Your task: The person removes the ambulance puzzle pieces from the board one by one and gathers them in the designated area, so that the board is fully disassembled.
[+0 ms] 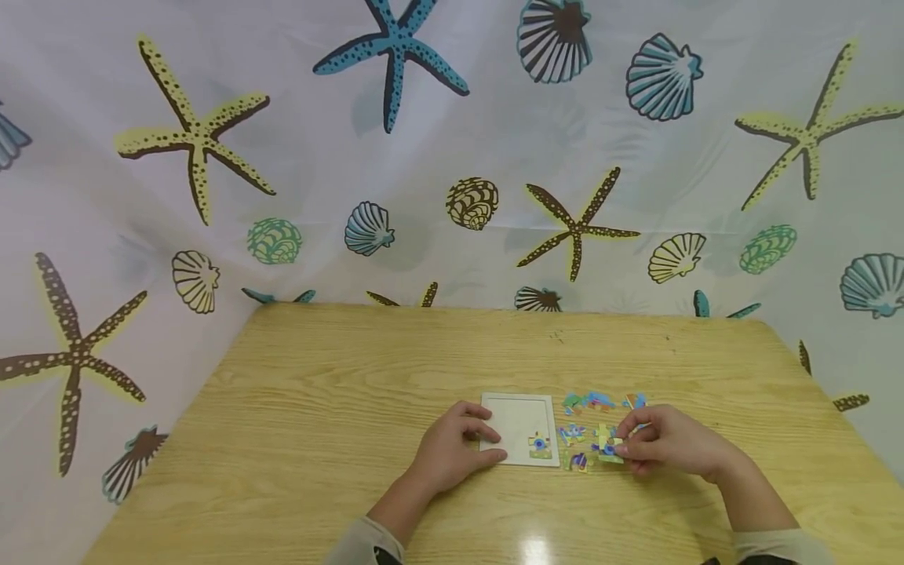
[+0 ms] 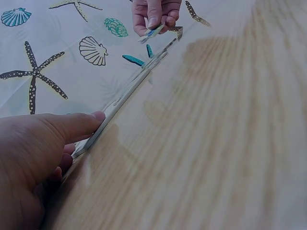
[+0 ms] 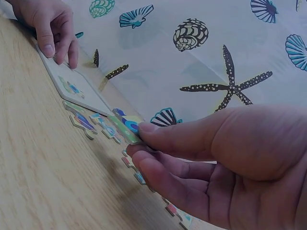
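A shallow white puzzle tray lies on the table, with one puzzle piece in its near right corner. My left hand holds the tray by its left side; the thumb is at the near edge in the left wrist view. Between thumb and fingers, my right hand pinches another puzzle piece, yellow and green with a blue round shape. That piece is raised above the loose pieces just right of the tray, and the fingertips cover part of it.
Several loose puzzle pieces lie right of the tray, among them a purple one, a green one and a blue-red one. Behind the wooden table hangs a curtain printed with shells and starfish.
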`<state>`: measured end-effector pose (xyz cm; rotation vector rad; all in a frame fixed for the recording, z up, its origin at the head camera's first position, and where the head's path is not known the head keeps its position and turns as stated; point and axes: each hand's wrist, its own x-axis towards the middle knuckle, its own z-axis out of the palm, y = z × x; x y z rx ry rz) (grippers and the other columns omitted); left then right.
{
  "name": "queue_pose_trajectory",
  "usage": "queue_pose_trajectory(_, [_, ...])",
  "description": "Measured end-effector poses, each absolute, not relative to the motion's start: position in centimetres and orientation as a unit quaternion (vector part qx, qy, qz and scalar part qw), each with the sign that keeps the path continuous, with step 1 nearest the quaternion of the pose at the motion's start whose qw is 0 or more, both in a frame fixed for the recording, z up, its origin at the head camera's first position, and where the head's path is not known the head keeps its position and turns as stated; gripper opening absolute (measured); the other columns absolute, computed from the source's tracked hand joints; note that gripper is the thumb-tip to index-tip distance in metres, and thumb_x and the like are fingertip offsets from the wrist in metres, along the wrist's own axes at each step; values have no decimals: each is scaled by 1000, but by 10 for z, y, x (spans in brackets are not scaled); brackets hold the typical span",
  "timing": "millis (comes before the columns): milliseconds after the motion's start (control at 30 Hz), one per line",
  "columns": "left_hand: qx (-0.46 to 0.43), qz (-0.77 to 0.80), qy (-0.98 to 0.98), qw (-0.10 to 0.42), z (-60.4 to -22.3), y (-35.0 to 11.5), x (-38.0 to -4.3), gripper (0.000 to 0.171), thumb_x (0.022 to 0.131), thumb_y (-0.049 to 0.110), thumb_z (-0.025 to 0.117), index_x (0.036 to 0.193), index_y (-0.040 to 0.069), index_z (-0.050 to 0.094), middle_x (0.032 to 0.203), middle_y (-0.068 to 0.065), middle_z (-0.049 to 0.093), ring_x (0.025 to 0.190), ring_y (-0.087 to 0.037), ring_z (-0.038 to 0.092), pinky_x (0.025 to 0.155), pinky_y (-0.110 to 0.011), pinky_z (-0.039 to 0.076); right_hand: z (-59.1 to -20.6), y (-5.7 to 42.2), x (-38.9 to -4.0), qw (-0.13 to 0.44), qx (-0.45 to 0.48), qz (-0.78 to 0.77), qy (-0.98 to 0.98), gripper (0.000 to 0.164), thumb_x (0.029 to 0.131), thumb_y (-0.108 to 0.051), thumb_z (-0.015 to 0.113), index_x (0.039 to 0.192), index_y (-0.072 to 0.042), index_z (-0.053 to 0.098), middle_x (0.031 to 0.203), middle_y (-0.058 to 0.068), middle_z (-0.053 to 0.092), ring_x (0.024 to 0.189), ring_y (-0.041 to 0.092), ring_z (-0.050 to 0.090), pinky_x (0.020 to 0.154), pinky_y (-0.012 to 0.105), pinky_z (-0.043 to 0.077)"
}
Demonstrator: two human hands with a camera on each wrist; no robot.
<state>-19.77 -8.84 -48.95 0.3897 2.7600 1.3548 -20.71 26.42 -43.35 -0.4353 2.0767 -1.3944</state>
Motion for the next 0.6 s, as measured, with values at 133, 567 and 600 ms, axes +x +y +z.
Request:
queue_pose_trajectory(133, [124, 440, 889, 22, -488, -88, -197, 18, 77, 35, 86, 86, 23, 77, 124, 5, 61, 103, -15, 59, 89, -33, 49, -435, 266, -208, 305, -156, -524, 780, 29, 95, -16, 69, 108, 8, 58, 84, 10, 71, 72, 13, 68, 69, 31, 60])
queue_pose_trajectory(567, [126, 435, 892, 21, -485, -87, -196, 19, 77, 35, 86, 87, 22, 78, 124, 4, 62, 104, -15, 59, 90, -34, 49, -440, 277, -212, 306, -127, -507, 796, 38, 95, -20, 69, 118, 10, 62, 92, 10, 73, 73, 13, 68, 66, 30, 59])
queue_pose_trajectory(600, [126, 435, 891, 22, -485, -87, -196, 19, 78, 35, 86, 87, 22, 78, 124, 4, 62, 104, -15, 59, 90, -34, 48, -440, 278, -212, 304, -126, -504, 798, 38, 95, -20, 69, 118, 10, 62, 92, 10, 73, 73, 13, 69, 66, 30, 59])
